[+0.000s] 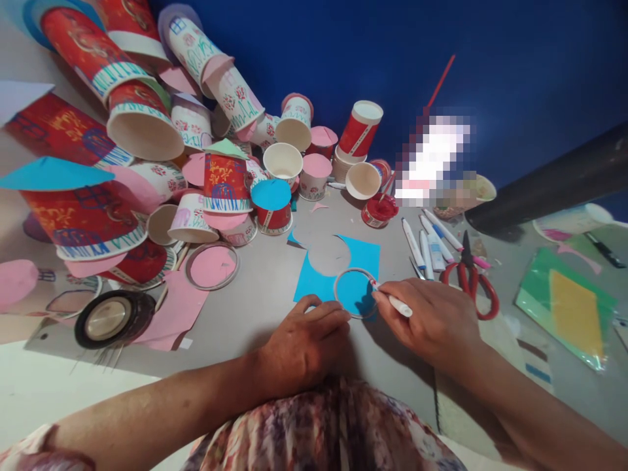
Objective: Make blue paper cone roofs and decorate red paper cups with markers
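A thin round ring [335, 296] lies flat on a sheet of blue paper [314, 275] that has a round hole cut near its middle. My left hand [309, 340] is closed, with bent fingers pressing the ring's lower left edge against the paper and table. In my right hand [426, 317] a white marker pen [400, 305] is pinched, its tip at the ring's upper right edge. Several more markers [413, 242] lie beyond that hand. Red-handled scissors [470, 281] rest beside its wrist.
Decorated paper cups [228, 183] crowd the left and back, some stacked. Pink paper [179, 311] lies under another ring [239, 268], near a black round lid [110, 318]. A red jar [379, 210] stands at the back. Packaged coloured paper [564, 307] and a dark pole [549, 180] are right.
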Demonstrator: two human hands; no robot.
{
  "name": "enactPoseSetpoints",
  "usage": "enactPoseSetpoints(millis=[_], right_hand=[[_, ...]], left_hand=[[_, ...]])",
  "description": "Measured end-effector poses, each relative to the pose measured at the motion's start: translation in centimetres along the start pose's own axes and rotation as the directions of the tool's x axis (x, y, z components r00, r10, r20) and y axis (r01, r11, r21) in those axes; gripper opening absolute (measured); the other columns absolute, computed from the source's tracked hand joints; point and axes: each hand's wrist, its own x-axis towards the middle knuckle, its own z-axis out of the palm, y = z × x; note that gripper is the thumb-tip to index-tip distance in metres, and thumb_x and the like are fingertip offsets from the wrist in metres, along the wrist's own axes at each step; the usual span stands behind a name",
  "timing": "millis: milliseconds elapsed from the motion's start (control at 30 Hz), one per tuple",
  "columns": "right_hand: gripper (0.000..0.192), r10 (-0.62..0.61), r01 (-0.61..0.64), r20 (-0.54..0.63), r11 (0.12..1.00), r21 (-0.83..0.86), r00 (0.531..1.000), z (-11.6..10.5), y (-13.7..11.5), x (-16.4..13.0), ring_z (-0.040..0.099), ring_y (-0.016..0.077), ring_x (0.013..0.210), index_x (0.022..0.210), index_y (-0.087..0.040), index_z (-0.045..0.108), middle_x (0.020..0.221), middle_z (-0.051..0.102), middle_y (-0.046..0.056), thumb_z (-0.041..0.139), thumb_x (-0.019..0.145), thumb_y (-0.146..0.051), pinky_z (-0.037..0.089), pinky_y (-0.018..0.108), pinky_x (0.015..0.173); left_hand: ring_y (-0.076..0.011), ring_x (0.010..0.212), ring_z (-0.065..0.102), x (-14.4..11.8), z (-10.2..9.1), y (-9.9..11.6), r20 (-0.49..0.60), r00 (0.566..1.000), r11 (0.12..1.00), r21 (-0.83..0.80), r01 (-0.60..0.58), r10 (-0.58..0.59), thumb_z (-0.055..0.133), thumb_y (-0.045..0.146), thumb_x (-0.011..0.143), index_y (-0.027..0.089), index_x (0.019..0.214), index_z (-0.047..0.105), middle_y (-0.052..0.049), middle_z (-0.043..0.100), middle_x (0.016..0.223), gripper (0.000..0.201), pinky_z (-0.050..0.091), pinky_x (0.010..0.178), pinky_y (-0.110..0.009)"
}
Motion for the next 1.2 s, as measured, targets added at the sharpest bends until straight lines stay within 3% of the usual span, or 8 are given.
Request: enactPoseSetpoints(millis=[133,233,367,533,667,833,1000,1200], right_hand=[[0.022,0.224,-0.234,0.069,0.947,0.221,0.972,-0.9,-0.1,0.4,0.062,0.0146,0.047,0.077,-0.021,0.065,0.056,0.067,-0.001,0.059,0.097,-0.029,0.038,0.03,0.048],[0.023,0.445,-0.452,0.114,0.8,0.394,0.888,-2.1,0.4,0.6,0.061,0.013,0.045,0.074,-0.024,0.064,0.054,0.066,-0.004,0.059,0.096,-0.029,0.042,0.027,0.047],[0.018,0.576,-0.527,-0.015,0.758,0.384,0.817,-3.0,1.3,0.0,0.063,0.0154,0.049,0.079,-0.025,0.069,0.058,0.069,-0.002,0.063,0.095,-0.033,0.047,0.028,0.053],[0.01,0.471,-0.419,-0.085,0.842,0.339,0.878,-2.3,2.3,-1.9,0.073,0.0202,0.071,0.098,-0.023,0.073,0.088,0.079,0.005,0.065,0.094,-0.028,0.054,0.031,0.065],[0.018,0.281,-0.256,-0.075,0.937,0.238,0.957,-0.6,2.7,-3.2,0.074,0.0233,0.088,0.112,-0.019,0.07,0.098,0.078,0.009,0.06,0.097,-0.024,0.056,0.033,0.078],[0.026,0.228,-0.23,0.025,0.971,0.069,0.973,1.6,2.6,-4.2,0.071,0.0257,0.093,0.118,-0.014,0.069,0.106,0.075,0.012,0.056,0.099,-0.025,0.054,0.034,0.073],[0.025,0.275,-0.281,0.141,0.959,0.028,0.951,2.3,2.7,-4.6,0.068,0.0256,0.093,0.117,-0.016,0.069,0.107,0.073,0.011,0.059,0.097,-0.027,0.049,0.032,0.069],[0.024,0.297,-0.306,0.183,0.952,0.022,0.937,2.4,2.8,-4.8,0.063,0.027,0.096,0.116,-0.016,0.071,0.113,0.069,0.013,0.059,0.097,-0.026,0.047,0.034,0.071]], left_hand=[[-0.0218,0.111,0.062,0.0,-0.1,0.1,0.02,1.0,1.0,-0.008,0.016,-0.016,0.048,0.009,0.097,0.017,0.102,0.06,-0.009,0.071,0.115,0.015,0.042,0.09,-0.041],[-0.0209,0.109,0.063,0.1,0.0,0.1,0.044,0.998,0.999,-0.02,0.038,-0.037,0.047,0.008,0.097,0.017,0.101,0.059,-0.009,0.071,0.113,0.016,0.043,0.09,-0.04],[-0.0209,0.11,0.064,0.0,-0.2,-0.1,-0.018,1.0,0.998,-0.065,0.023,-0.025,0.048,0.009,0.097,0.017,0.106,0.059,-0.009,0.072,0.114,0.017,0.046,0.09,-0.039],[-0.0237,0.113,0.064,0.6,-1.6,-0.3,-0.174,0.983,0.996,-0.081,0.044,-0.058,0.055,0.015,0.095,0.018,0.117,0.06,-0.014,0.068,0.124,0.022,0.051,0.093,-0.041],[-0.035,0.129,0.055,2.6,-2.9,-0.3,-0.014,0.994,0.992,0.059,0.11,-0.109,0.064,0.03,0.093,0.013,0.133,0.055,-0.023,0.058,0.139,0.045,0.048,0.102,-0.051],[-0.0465,0.141,0.039,5.4,-1.8,-0.6,0.207,0.952,0.961,0.206,0.183,-0.226,0.077,0.057,0.078,0.008,0.152,0.037,-0.028,0.046,0.151,0.098,0.035,0.111,-0.062],[-0.0391,0.132,0.05,6.7,-1.3,-1.1,0.17,0.963,0.966,0.188,0.178,-0.211,0.075,0.047,0.082,0.007,0.151,0.035,-0.023,0.058,0.139,0.09,0.04,0.107,-0.054],[-0.0369,0.13,0.052,4.3,-6.4,-1.0,-0.025,0.963,0.918,0.294,0.265,-0.27,0.066,0.042,0.09,0.014,0.15,0.035,-0.02,0.057,0.141,0.074,0.041,0.107,-0.054]])
